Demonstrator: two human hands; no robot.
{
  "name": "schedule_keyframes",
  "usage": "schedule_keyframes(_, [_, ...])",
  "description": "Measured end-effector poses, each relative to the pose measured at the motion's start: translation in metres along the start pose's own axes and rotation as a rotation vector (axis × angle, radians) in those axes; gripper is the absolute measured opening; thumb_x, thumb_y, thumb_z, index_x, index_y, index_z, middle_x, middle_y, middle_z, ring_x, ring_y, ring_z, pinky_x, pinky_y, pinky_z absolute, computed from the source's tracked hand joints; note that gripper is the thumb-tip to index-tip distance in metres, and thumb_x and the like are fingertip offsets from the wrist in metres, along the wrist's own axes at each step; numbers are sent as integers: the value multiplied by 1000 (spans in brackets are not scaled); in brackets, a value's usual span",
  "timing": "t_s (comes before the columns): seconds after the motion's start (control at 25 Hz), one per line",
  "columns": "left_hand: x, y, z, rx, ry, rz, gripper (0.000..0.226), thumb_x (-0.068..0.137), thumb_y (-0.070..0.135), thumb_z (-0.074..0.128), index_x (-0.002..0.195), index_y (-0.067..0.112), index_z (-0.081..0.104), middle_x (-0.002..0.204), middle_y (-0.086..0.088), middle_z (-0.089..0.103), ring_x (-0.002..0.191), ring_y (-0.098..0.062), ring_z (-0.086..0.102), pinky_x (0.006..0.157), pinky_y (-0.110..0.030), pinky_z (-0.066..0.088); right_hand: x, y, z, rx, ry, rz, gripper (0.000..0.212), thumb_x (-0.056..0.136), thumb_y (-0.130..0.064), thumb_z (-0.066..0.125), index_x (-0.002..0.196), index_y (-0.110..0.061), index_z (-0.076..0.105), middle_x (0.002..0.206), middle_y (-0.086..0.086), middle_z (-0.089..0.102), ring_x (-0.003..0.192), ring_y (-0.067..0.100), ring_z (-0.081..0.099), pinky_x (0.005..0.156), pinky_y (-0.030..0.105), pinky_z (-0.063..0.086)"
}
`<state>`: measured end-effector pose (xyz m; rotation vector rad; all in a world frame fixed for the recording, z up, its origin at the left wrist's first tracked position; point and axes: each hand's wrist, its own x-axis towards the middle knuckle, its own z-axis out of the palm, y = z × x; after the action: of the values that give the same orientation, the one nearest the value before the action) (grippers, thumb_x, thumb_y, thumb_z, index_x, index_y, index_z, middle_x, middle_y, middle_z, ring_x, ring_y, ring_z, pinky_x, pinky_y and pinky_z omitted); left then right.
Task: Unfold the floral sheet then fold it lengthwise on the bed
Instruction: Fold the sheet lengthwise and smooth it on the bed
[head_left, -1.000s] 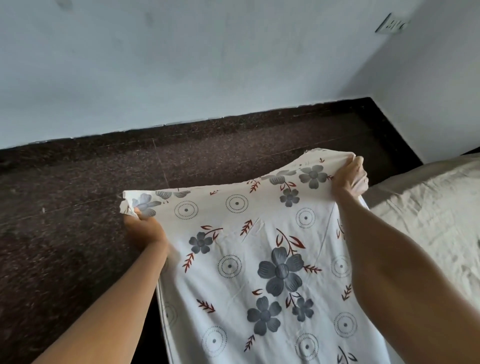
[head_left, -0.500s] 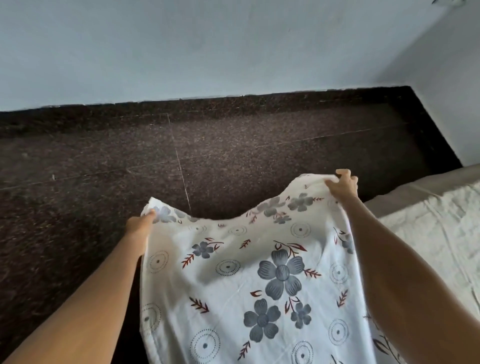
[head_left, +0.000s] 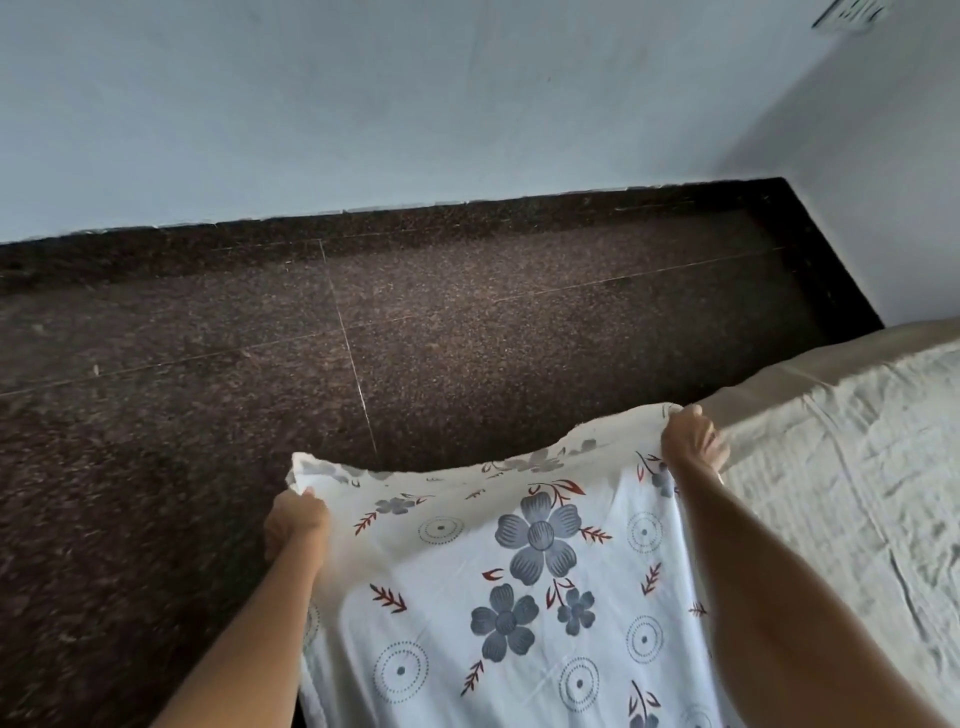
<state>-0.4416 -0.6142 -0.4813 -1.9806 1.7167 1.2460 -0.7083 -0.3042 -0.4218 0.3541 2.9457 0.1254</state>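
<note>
My left hand (head_left: 296, 522) grips one top corner of the floral sheet (head_left: 519, 597), fingers curled around the bunched edge. My right hand (head_left: 691, 441) pinches the other top corner, just beside the bed (head_left: 857, 467). The sheet is thin white cotton with grey-blue flowers, red leaves and dotted circles; it hangs between my hands, sagging at its top edge. Beside the bed lies the dark speckled floor (head_left: 260, 364).
</note>
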Motion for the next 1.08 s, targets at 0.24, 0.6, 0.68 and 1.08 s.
schedule_keyframes(0.24, [-18, 17, -3, -42, 257, 144, 36, 101, 20, 34, 122, -4, 51, 122, -31, 56, 115, -46, 50, 91, -52, 41, 0, 3, -35, 204, 168, -56, 39, 101, -31, 23, 103, -1, 48, 102, 33, 62, 99, 47, 58, 83, 46, 41])
schedule_keyframes(0.6, [-15, 43, -18, -230, 425, 230, 32, 100, 14, 34, 119, -5, 52, 120, -30, 59, 112, -44, 55, 89, -48, 42, 9, -25, -73, 242, 302, -114, 41, 102, -34, 22, 103, 0, 46, 102, 35, 61, 100, 50, 56, 85, 49, 40])
schedule_keyframes(0.68, [-3, 67, -33, -270, 434, 276, 34, 100, 15, 34, 122, -3, 52, 122, -28, 58, 114, -41, 54, 92, -46, 41, 16, -50, -90, 283, 314, -160, 41, 102, -32, 23, 105, 1, 47, 101, 35, 61, 99, 50, 56, 83, 48, 41])
schedule_keyframes(1.08, [76, 51, -37, -284, -38, 37, 60, 91, 31, 57, 133, -9, 41, 136, -27, 48, 124, -39, 48, 104, -44, 41, 28, -113, -23, 158, -81, -46, 51, 100, -41, 27, 131, -4, 40, 126, 25, 54, 118, 40, 49, 95, 46, 38])
